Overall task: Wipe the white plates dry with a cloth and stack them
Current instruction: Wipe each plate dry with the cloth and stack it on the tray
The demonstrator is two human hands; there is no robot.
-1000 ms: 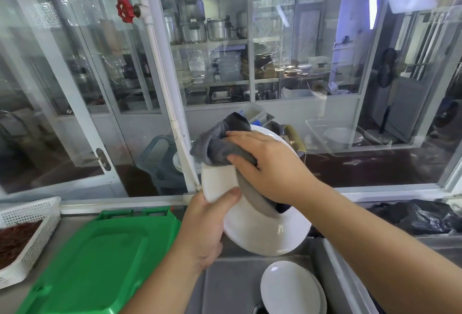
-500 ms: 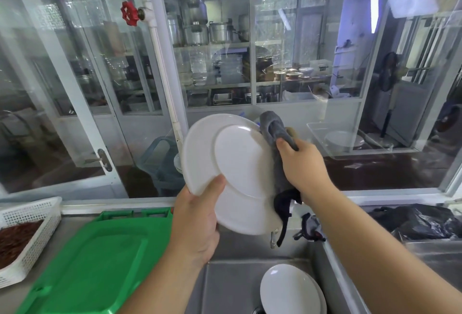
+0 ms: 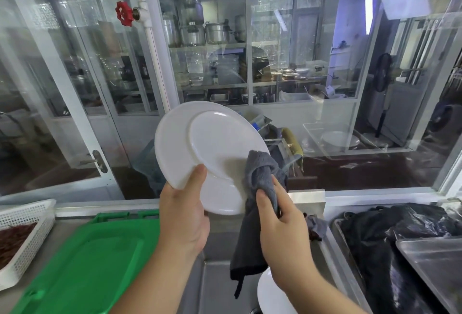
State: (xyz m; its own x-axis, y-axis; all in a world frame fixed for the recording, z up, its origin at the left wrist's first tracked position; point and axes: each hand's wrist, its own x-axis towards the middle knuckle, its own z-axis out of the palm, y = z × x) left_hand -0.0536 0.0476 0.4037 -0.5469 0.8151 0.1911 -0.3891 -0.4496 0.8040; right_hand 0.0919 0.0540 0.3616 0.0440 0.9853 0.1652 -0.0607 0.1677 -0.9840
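A white plate (image 3: 212, 146) is held upright above the sink with its underside toward me. My left hand (image 3: 183, 216) grips its lower left rim, thumb on the underside. My right hand (image 3: 282, 226) holds a grey cloth (image 3: 260, 183) bunched against the plate's lower right edge; the cloth's tail hangs down toward the sink. Another white plate (image 3: 270, 293) lies in the sink (image 3: 215, 286) below, partly hidden by my right forearm.
A green plastic tray (image 3: 87, 258) lies on the counter at the left, beside a white basket (image 3: 25, 233) of dark red food. Black bags (image 3: 390, 236) and a metal tray (image 3: 435, 263) fill the right side. Glass panes stand close behind the sink.
My right hand with the cloth has slid down from the plate's upper right edge to its lower right edge. One second ago the cloth covered the plate's top.
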